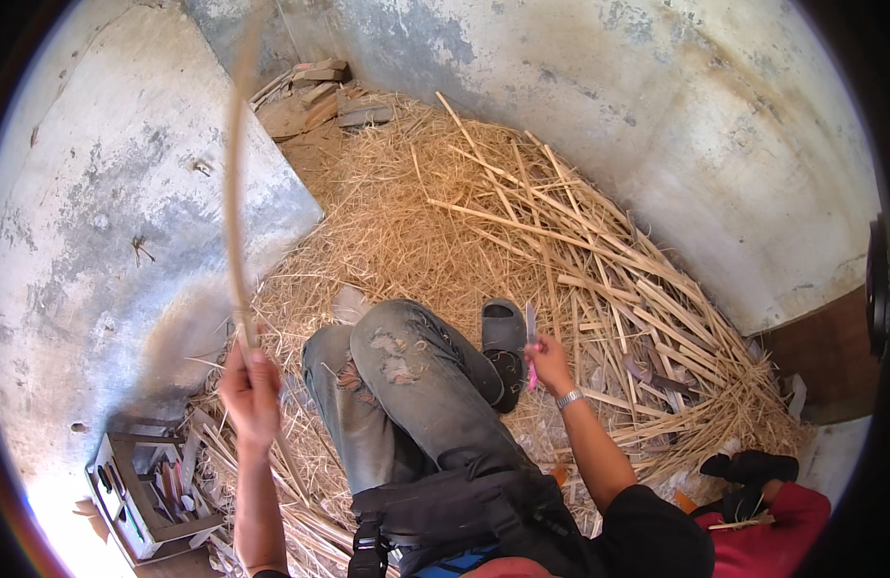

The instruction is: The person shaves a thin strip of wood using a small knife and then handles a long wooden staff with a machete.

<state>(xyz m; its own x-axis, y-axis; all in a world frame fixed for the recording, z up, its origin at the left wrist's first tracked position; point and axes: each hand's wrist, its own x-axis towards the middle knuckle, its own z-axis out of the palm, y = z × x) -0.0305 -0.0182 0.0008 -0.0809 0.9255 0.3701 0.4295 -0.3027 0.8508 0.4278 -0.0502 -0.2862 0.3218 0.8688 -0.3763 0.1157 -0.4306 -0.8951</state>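
Note:
My left hand (250,397) is closed around a long, thin bamboo strip (235,202). The strip rises from the fist along the left wall, and its top end is blurred. On the right, my right hand (551,366) grips a knife (531,324) by its pink handle, with the narrow blade pointing away from me. A metal watch (568,398) circles that wrist. Between the hands are my bent legs in worn, torn grey trousers (406,385). The knife is beside a grey slide sandal (504,332), apart from the strip.
Pale shavings (387,212) cover the floor, with a heap of long bamboo strips (609,279) along the right wall. A wooden box (137,511) holding tools stands at lower left. Wood pieces (320,91) lie in the far corner. Another person's red sleeve (777,530) shows at lower right.

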